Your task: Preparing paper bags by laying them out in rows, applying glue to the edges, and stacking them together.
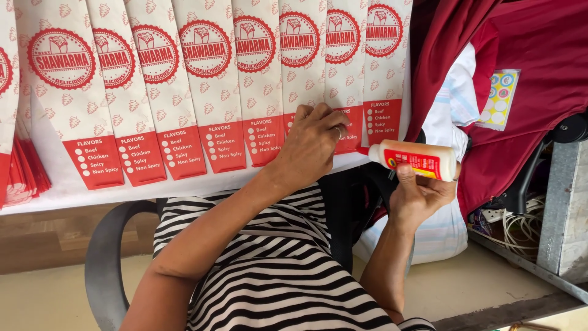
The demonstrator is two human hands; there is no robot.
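A row of several long white paper sleeves (208,92) with red round stamps and red bottom flaps lies overlapped on a white table (141,187). My left hand (312,144) presses down flat on the bottom flaps of the sleeves near the right end of the row, fingers together, a ring on one finger. My right hand (419,193) holds a small white glue bottle (416,160) with a red and yellow label, tipped sideways, its nozzle pointing left at the last sleeve's red flap (381,122).
A stack of more red-edged sleeves (21,171) lies at the left edge. A dark chair arm (104,257) curves below. Dark red cloth (527,79), a sticker sheet (499,98), a white plastic bag (441,236) and coiled cables (514,224) crowd the right.
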